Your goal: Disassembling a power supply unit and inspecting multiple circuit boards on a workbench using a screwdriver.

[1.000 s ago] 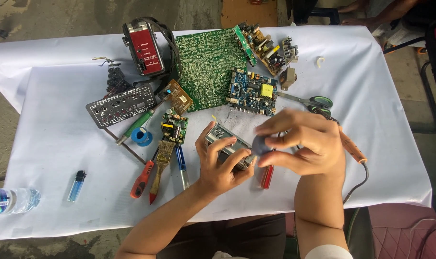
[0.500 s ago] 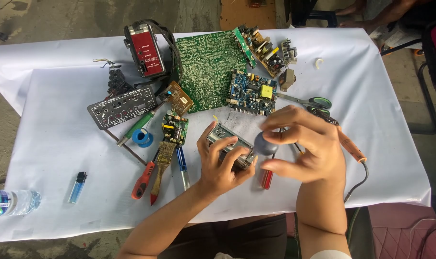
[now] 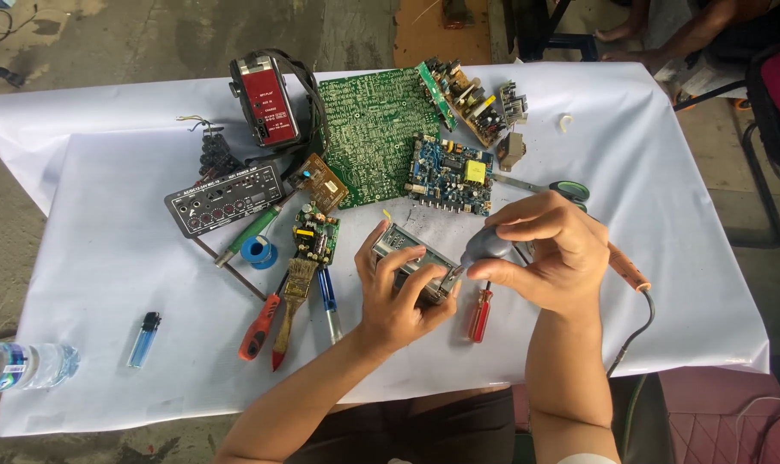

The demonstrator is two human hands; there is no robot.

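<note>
Metal module half-hidden in left hand, screwdriver tip obscured.

- I have one view only, from the camera on my head, looking steeply down over the white-covered table.
- It faces away from my body: my forearms enter from the near edge, and the far edge shows bare floor.
- It sits high enough to take in nearly the whole table, left to right.
- My left hand and right hand lie just right of the frame's centre, near me.
</note>
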